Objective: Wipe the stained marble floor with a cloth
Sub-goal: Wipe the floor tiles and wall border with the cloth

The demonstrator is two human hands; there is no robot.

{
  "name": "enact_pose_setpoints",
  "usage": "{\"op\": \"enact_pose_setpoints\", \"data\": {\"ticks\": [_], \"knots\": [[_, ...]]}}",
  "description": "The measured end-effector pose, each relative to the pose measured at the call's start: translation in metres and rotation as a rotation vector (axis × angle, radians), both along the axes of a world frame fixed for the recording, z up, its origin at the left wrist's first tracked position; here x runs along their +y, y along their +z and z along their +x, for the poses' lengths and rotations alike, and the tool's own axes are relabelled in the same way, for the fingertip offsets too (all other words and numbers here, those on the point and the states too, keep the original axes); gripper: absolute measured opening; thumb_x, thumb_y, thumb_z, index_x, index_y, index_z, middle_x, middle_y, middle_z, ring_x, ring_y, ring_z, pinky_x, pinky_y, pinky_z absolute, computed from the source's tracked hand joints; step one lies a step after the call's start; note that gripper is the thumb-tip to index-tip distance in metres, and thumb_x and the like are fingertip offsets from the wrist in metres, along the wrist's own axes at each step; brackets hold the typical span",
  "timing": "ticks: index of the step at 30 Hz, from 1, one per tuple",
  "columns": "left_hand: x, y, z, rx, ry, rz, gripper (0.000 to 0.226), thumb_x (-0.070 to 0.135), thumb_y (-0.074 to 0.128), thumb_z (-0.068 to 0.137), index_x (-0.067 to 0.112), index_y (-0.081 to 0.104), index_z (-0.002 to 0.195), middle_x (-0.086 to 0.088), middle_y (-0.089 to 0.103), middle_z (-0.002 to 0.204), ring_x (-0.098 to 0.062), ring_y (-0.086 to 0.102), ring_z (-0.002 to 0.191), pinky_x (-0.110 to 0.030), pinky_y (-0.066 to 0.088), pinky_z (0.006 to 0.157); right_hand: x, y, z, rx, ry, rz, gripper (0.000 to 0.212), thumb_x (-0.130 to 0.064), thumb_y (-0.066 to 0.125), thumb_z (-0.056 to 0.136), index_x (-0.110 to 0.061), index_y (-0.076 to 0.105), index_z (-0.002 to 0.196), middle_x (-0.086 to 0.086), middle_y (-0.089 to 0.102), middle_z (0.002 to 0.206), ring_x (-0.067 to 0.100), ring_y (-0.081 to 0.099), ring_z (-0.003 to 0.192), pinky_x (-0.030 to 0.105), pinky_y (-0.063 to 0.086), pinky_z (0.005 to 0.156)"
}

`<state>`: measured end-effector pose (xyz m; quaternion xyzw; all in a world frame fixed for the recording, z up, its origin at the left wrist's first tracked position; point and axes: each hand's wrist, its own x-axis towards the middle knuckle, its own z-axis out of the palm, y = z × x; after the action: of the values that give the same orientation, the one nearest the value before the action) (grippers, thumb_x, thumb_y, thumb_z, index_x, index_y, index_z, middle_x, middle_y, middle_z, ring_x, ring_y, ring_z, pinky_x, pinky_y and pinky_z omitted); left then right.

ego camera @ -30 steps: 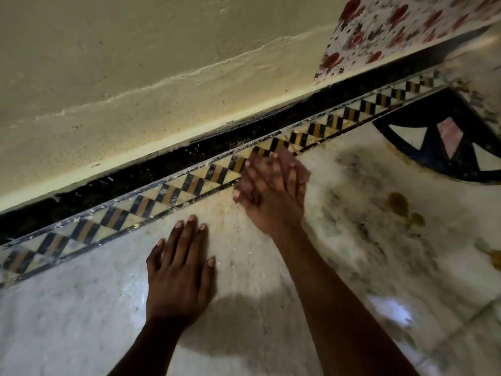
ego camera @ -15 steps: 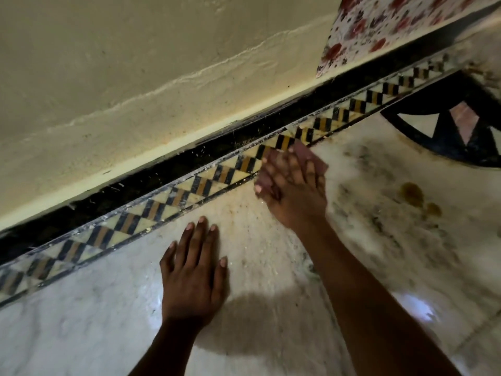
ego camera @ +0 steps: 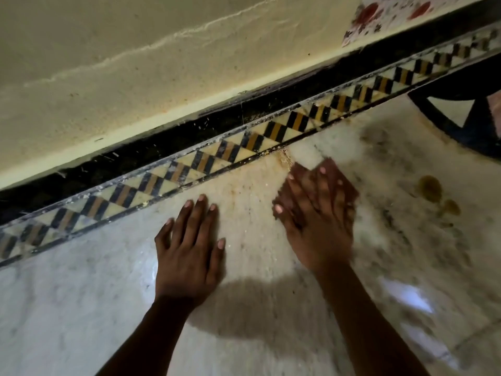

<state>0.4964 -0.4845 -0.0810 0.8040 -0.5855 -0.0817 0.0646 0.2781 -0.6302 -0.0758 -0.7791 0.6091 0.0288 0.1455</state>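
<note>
My right hand (ego camera: 317, 213) lies flat on a small reddish-brown cloth (ego camera: 349, 187), pressing it to the white marble floor (ego camera: 81, 308); only the cloth's edges show past the fingers, and the hand is motion-blurred. My left hand (ego camera: 189, 253) rests palm down on the marble with fingers spread, holding nothing. Grey smears and brown spots (ego camera: 431, 185) stain the marble to the right of the cloth, and a rusty patch (ego camera: 284, 156) lies just ahead of it.
A black and yellow patterned border strip (ego camera: 217, 156) runs diagonally ahead of my hands, with a black band and a cream wall (ego camera: 135, 63) behind it. A black inlay motif (ego camera: 461, 123) sits at the right. Flowered fabric (ego camera: 366, 14) hangs at top right.
My right hand has slid the cloth back from the patterned border onto the white marble, toward me. My left hand has stayed planted.
</note>
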Motion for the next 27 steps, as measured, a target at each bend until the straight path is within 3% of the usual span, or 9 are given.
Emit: {"op": "enact_pose_setpoints", "data": {"ticks": [3,6,9,13,16,20,24,27], "knots": [[0.000,0.001,-0.001,0.006,-0.012,-0.025,0.067,0.044,0.038,0.106,0.022,0.031,0.168,-0.001,0.019,0.180,-0.021,0.017,0.167,-0.053,0.022,0.127,-0.023,0.002,-0.024,0.000,-0.192,0.035,0.075,-0.084,0.024,0.095,-0.059,0.000,0.162,-0.001,-0.009,0.180,0.038,-0.007,0.164,0.063,-0.001,0.130],[0.001,-0.001,-0.002,-0.006,-0.018,-0.015,0.067,0.045,0.037,0.106,0.023,0.030,0.169,-0.001,0.018,0.180,-0.021,0.016,0.167,-0.052,0.020,0.127,-0.076,0.000,0.009,-0.084,-0.372,0.019,0.072,-0.079,0.033,0.099,-0.054,0.015,0.163,0.006,-0.005,0.180,0.044,-0.008,0.163,0.063,-0.011,0.128],[-0.001,0.000,-0.001,0.006,-0.009,-0.022,0.067,0.046,0.033,0.106,0.023,0.029,0.169,-0.001,0.019,0.180,-0.021,0.016,0.167,-0.052,0.020,0.127,-0.090,0.001,0.032,-0.051,-0.209,0.100,0.064,-0.070,0.029,0.104,-0.056,0.007,0.163,0.001,-0.012,0.179,0.043,-0.015,0.162,0.065,-0.010,0.128],[-0.001,0.006,-0.002,0.024,-0.015,-0.005,0.067,0.050,0.026,0.107,0.024,0.028,0.169,0.000,0.019,0.180,-0.022,0.017,0.166,-0.052,0.019,0.126,-0.018,0.007,-0.021,0.004,0.108,0.056,0.059,-0.067,0.025,0.106,-0.062,0.002,0.160,-0.009,-0.014,0.178,0.033,-0.015,0.164,0.059,-0.003,0.131],[0.000,0.007,-0.002,0.042,-0.025,-0.007,0.068,0.052,0.024,0.107,0.027,0.025,0.170,0.002,0.016,0.181,-0.020,0.013,0.167,-0.051,0.018,0.127,-0.003,0.006,-0.071,0.024,-0.037,0.026,0.061,-0.072,0.022,0.104,-0.063,0.001,0.160,-0.009,-0.008,0.179,0.031,-0.004,0.165,0.060,0.003,0.131],[0.002,0.001,-0.002,0.036,-0.025,-0.038,0.067,0.053,0.023,0.107,0.028,0.025,0.170,0.003,0.016,0.181,-0.019,0.014,0.167,-0.049,0.017,0.127,-0.073,0.010,-0.041,-0.063,-0.321,0.104,0.064,-0.073,0.018,0.104,-0.055,-0.001,0.163,-0.002,-0.016,0.179,0.037,-0.020,0.162,0.062,-0.013,0.128],[0.002,-0.001,0.000,0.046,-0.026,-0.052,0.068,0.054,0.022,0.107,0.029,0.024,0.170,0.003,0.016,0.181,-0.019,0.014,0.167,-0.050,0.018,0.128,-0.078,0.003,-0.002,-0.051,-0.063,0.080,0.061,-0.068,0.018,0.107,-0.054,-0.005,0.162,-0.001,-0.016,0.178,0.040,-0.021,0.162,0.064,-0.011,0.129],[0.002,0.001,-0.001,0.056,-0.020,-0.052,0.068,0.055,0.021,0.107,0.030,0.024,0.170,0.003,0.017,0.181,-0.019,0.014,0.167,-0.049,0.018,0.128,-0.024,0.003,-0.039,-0.058,0.099,-0.011,0.056,-0.069,0.018,0.107,-0.066,-0.011,0.154,-0.009,-0.012,0.178,0.032,-0.015,0.164,0.059,-0.002,0.131]]}}
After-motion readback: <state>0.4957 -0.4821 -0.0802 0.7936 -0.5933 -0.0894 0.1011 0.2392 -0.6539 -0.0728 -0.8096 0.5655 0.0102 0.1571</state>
